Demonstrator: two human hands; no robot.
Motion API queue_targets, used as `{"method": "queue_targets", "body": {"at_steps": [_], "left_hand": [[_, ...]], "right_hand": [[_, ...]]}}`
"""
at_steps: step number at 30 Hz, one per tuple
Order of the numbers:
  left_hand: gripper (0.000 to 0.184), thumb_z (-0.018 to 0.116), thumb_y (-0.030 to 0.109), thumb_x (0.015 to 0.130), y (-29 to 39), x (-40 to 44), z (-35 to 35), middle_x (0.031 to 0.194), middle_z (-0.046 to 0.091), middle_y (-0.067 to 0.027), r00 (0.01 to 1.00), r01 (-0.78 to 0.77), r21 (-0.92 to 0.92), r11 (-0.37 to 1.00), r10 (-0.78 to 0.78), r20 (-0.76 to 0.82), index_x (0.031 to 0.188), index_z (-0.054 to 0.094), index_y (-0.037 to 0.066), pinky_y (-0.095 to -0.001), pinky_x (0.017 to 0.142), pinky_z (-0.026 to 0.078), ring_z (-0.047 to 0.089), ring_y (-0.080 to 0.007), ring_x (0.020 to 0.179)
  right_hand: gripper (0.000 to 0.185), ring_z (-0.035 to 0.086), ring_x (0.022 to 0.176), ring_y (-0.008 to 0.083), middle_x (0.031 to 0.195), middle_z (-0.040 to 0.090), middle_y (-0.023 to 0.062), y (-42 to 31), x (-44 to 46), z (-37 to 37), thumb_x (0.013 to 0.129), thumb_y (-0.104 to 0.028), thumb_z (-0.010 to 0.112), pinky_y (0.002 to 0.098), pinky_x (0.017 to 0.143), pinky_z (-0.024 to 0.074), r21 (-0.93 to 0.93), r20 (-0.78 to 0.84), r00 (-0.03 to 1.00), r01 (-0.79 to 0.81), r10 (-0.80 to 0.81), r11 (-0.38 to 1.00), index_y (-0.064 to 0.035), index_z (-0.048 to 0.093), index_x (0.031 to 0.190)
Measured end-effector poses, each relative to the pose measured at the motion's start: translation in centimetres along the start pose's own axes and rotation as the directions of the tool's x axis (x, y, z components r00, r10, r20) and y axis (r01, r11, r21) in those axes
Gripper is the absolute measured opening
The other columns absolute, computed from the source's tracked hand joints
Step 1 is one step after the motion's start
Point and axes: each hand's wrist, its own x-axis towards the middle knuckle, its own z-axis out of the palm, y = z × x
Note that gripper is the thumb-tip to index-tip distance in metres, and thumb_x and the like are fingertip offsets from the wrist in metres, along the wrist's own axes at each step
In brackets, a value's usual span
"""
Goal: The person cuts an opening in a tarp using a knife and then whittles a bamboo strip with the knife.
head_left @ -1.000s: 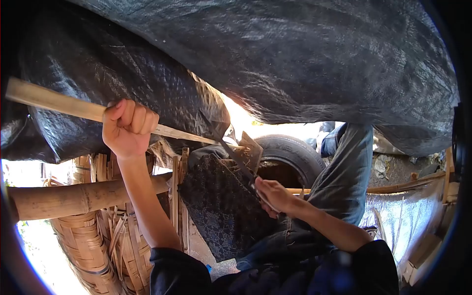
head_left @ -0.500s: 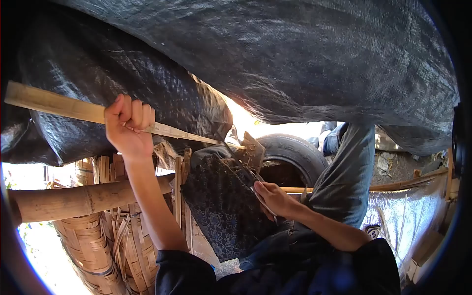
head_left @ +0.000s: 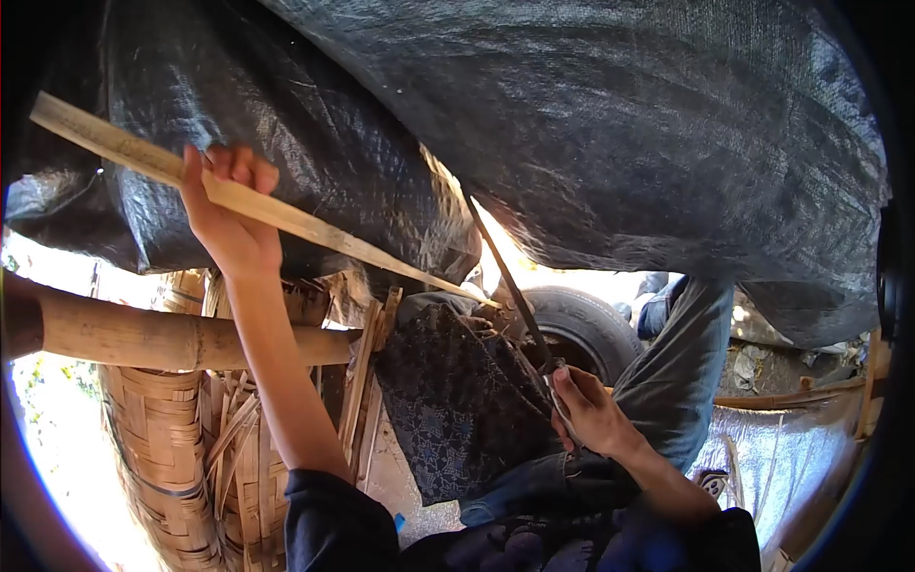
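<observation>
My left hand (head_left: 233, 214) is raised at the left, thumb and fingers loosely round a long, pale bamboo strip (head_left: 319, 229). The strip slants down to the right, its narrow far end near the tire. In my right hand (head_left: 593, 412) is a knife (head_left: 510, 281) with a long, dark, narrow blade pointing up and away. The blade stands apart from my left hand, just right of the strip's far end. Below lies a dark patterned cloth (head_left: 448, 419) over my lap.
A black tarp (head_left: 610, 133) hangs low across the top. A thick bamboo pole (head_left: 124, 329) crosses the left side, above a woven bamboo basket (head_left: 157, 439). Beyond my knee lies a black tire (head_left: 591, 319). Silvery sheeting (head_left: 767, 448) is at the right.
The knife has swung from low by the cloth to pointing up and away. My right hand has moved right and down. My left fingers have loosened, and the strip's near end sits higher.
</observation>
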Motion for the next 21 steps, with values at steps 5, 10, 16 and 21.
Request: {"method": "queue_targets", "body": {"at_steps": [5,10,16,21], "left_hand": [[0.044,0.039,0.038,0.095,1.6,0.6,1.2,0.052,0.018,0.0029,0.976,0.069,0.105,0.992,-0.089,0.201,0.06,0.024,0.015,-0.0225,0.043,0.014,0.015,-0.0066,0.042],[0.044,0.043,0.036,0.094,0.7,-0.2,2.4,0.049,0.016,0.0038,0.991,-0.06,0.255,0.965,0.088,-0.1,0.061,0.022,0.016,-0.0249,0.042,0.012,0.012,-0.0068,0.042],[0.041,0.044,0.025,0.092,0.3,-1.0,4.2,0.047,0.017,0.0043,0.952,-0.108,0.362,0.926,0.201,-0.23,0.059,0.021,0.017,-0.0248,0.042,0.012,0.012,-0.0059,0.041],[0.04,0.045,0.021,0.09,0.5,-0.7,3.1,0.047,0.017,0.0045,0.957,-0.137,0.347,0.928,0.215,-0.196,0.058,0.02,0.016,-0.0252,0.043,0.012,0.013,-0.0058,0.042]], "right_hand": [[0.053,0.046,0.04,0.0114,0.051,0.044,0.0048,-1.3,-0.7,1.4,0.092,-0.053,0.031,0.0247,0.038,0.0384,0.0,0.017,0.999,0.039,-0.039,0.999,-0.0028,0.043,0.082],[0.052,0.044,0.039,0.0097,0.05,0.041,0.0027,-2.5,-1.4,3.5,0.091,-0.053,0.031,0.024,0.037,0.0374,0.134,0.071,0.984,0.155,-0.165,0.979,-0.0037,0.041,0.079],[0.047,0.042,0.037,0.0093,0.049,0.039,0.0008,-0.4,2.1,6.6,0.094,-0.048,0.028,0.0249,0.036,0.0374,0.277,0.281,0.949,0.063,-0.144,0.959,-0.0044,0.039,0.078],[0.045,0.041,0.036,0.0102,0.049,0.039,0.0032,-3.4,0.7,4.5,0.095,-0.046,0.028,0.025,0.035,0.0372,0.294,0.214,0.961,0.107,-0.175,0.95,-0.0055,0.038,0.078]]}}
